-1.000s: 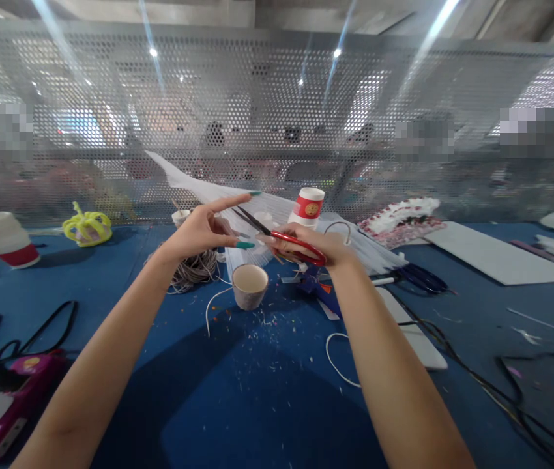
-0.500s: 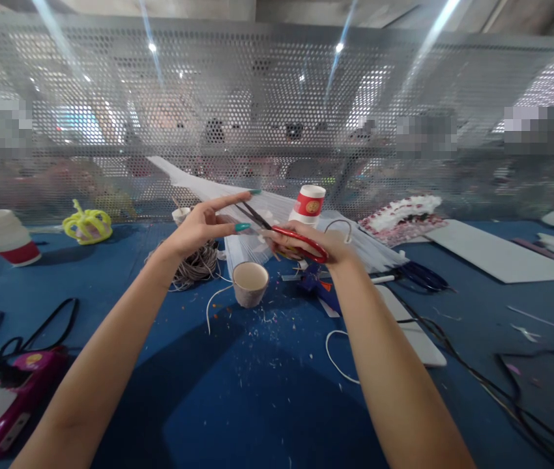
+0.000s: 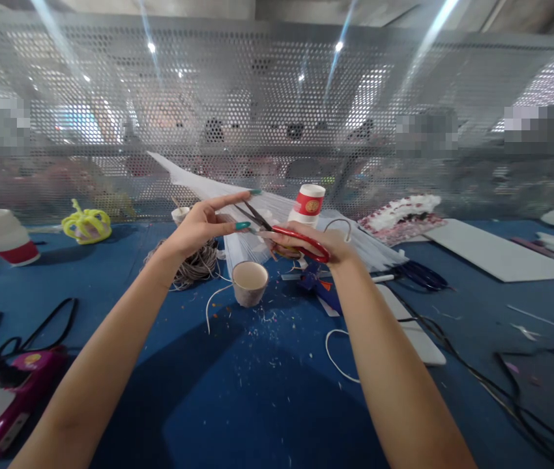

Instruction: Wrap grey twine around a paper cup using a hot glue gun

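Note:
My right hand point(image 3: 301, 240) is closed around the red-handled scissors point(image 3: 313, 245), whose dark blades point up and left and stand somewhat apart. My left hand point(image 3: 203, 225) has its index finger and thumb stretched out and spread, with the blade tips close to the gap between them. I see nothing held in it, though its curled fingers are partly hidden. Below the hands a small cup point(image 3: 250, 284) with a pale, wrapped-looking outside stands upright. Behind them lies a sheaf of white pleated material point(image 3: 199, 185), near a red-and-white paper cup stack point(image 3: 311, 203).
A bundle of grey-brown cord point(image 3: 191, 268) lies left of the cup. A blue tool, perhaps a glue gun point(image 3: 319, 281), rests by my right forearm. Around are a purple power strip point(image 3: 32, 378), a yellow pumpkin-like craft point(image 3: 86, 225), white boards point(image 3: 502, 254), black cables and a perforated screen point(image 3: 277, 85).
The scissor blades stand slightly wider apart than before. Both hands stay almost in the same place, and the things on the table have not moved.

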Tool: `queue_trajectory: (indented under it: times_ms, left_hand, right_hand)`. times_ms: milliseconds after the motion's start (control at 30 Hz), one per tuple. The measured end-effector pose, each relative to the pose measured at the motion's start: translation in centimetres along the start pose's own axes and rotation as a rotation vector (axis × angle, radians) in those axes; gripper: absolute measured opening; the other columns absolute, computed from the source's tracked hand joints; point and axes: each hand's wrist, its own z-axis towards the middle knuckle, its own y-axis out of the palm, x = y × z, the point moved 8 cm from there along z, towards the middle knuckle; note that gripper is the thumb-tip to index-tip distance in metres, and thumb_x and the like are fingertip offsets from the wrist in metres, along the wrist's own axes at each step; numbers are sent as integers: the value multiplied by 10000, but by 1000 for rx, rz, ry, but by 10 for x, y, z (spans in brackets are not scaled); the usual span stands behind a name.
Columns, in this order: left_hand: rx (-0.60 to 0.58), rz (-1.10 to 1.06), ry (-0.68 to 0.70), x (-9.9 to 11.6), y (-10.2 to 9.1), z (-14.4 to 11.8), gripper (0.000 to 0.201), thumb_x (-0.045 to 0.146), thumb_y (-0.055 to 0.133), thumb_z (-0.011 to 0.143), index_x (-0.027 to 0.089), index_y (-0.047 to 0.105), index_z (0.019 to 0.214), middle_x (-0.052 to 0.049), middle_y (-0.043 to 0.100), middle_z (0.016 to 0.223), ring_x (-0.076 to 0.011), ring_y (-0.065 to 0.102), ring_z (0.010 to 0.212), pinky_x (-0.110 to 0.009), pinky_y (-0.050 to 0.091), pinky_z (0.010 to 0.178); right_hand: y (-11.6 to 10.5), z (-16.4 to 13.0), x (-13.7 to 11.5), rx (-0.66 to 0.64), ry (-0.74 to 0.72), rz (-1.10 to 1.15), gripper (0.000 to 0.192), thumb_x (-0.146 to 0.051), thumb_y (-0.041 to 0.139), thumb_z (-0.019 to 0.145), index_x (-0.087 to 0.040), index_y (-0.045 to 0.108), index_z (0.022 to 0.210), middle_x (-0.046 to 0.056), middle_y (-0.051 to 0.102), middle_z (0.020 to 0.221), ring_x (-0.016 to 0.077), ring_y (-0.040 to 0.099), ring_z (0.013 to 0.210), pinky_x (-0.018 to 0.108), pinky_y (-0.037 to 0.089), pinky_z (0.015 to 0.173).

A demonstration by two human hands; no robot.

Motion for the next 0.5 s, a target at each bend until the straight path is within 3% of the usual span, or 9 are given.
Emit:
queue_trajectory:
  times_ms: [67, 133, 233, 300, 367, 500]
  left_hand:
    - [-4, 10, 2, 1, 0, 0, 631, 210, 759, 721, 184, 623, 1336, -133, 630, 1374, -72, 619, 645, -234, 559, 619]
    - [-4, 0, -8, 1, 1, -1, 632, 197, 758, 718, 185, 623, 1335, -129, 646, 1349, -65, 601, 627, -228, 539, 596]
    - [-10, -11, -17, 1, 2, -1, 640, 172, 753, 714, 186, 618, 1340, -123, 657, 1329, -54, 572, 599, -218, 498, 553]
    - [-16, -9, -16, 2, 3, -1, 645, 170, 752, 711, 188, 617, 1342, -125, 647, 1345, -46, 551, 583, -211, 468, 524]
    - [-19, -11, -17, 3, 3, -2, 646, 175, 754, 708, 190, 620, 1340, -131, 635, 1363, -36, 529, 566, -204, 445, 503]
    - [-17, -30, -24, 3, 4, -3, 636, 167, 756, 701, 202, 635, 1324, -134, 616, 1391, -23, 500, 550, -200, 410, 481]
  right_hand:
    - [-6, 3, 2, 86, 24, 26, 371, -198, 389, 926, -148, 656, 674, -33, 591, 602, 95, 655, 708, 102, 425, 414]
    - [-5, 8, 13, 118, 152, 183, 396, -153, 361, 933, -142, 660, 674, 13, 658, 691, 83, 663, 737, 92, 473, 483]
    - [11, 5, 39, 112, 515, 755, 287, -129, 421, 899, -120, 688, 794, 58, 692, 863, 90, 667, 784, 106, 513, 555]
    - [23, 1, 45, 109, 667, 1029, 217, -142, 482, 864, -156, 698, 853, 52, 693, 920, 108, 653, 792, 112, 502, 519]
    - [24, 0, 45, 95, 662, 1059, 207, -139, 502, 856, -179, 692, 926, 41, 686, 945, 118, 657, 811, 119, 509, 512]
    - [22, 1, 44, 76, 610, 1080, 205, -178, 474, 928, -135, 625, 1060, 78, 656, 1034, 101, 674, 900, 127, 574, 669]
